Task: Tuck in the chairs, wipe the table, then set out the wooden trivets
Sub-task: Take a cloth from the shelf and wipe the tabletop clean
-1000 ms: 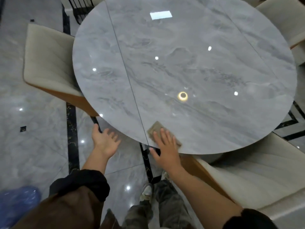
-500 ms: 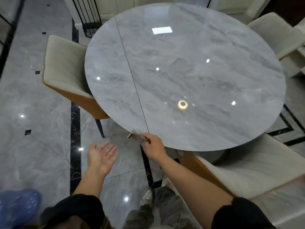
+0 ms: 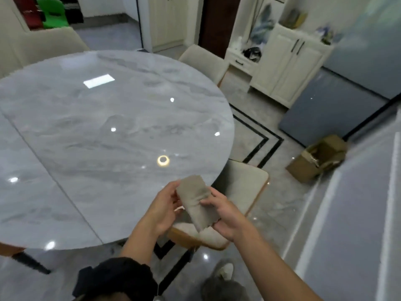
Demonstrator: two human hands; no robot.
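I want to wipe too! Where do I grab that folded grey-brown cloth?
Take the folded grey-brown cloth by its far end, from the side of the round grey table: that end is free; the left hand and right hand hold the rest.

The table (image 3: 108, 127) was veined in pale and darker grey, marble-like. The cloth (image 3: 195, 200) was coloured greyish beige. The chair (image 3: 240, 187) was covered in cream and edged in orange-brown. The grey floor (image 3: 282, 192) was lined with black; the box (image 3: 314, 164) was brown
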